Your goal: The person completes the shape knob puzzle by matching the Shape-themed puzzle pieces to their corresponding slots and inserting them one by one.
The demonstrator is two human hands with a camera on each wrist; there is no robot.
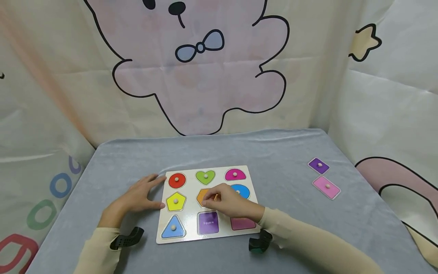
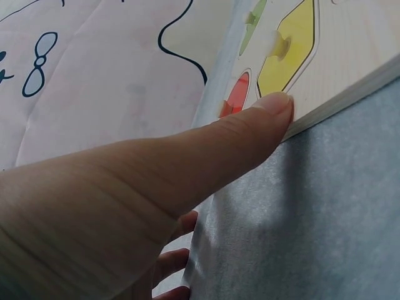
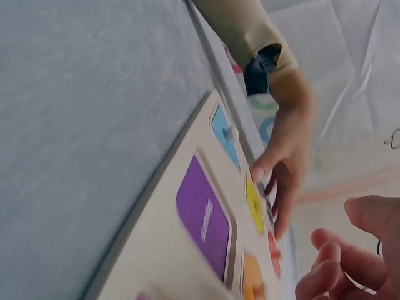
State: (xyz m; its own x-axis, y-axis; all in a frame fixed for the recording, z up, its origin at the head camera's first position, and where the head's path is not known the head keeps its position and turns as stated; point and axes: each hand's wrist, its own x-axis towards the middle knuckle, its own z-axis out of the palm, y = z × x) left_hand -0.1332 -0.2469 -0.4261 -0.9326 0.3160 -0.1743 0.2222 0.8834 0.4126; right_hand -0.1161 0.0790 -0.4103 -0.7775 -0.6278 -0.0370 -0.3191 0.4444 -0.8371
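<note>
A white wooden shape puzzle board (image 1: 219, 173) lies on the table. My left hand (image 1: 137, 196) has its fingers stretched out, the thumb touching the board's left edge beside the yellow pentagon (image 2: 297, 44) and a fingertip at the corner near the red circle (image 1: 174, 182). Above the orange hexagon (image 1: 200, 196), which sits in its recess, is my right hand (image 1: 227, 203). Its loosely bent fingers (image 3: 337, 262) are apart from the thumb and hold nothing in the right wrist view. The printed purple square recess (image 1: 208, 225) and pink rectangle recess (image 1: 243, 224) hold no pieces.
On the cloth to the right lie a loose purple piece (image 1: 315, 166) and a pink rectangle (image 1: 323, 185), both knobbed. Blue triangle (image 1: 169, 231), green heart (image 1: 202, 174), magenta half-circle (image 1: 236, 170) and blue oval (image 1: 243, 191) sit in the board. Printed curtains surround the table.
</note>
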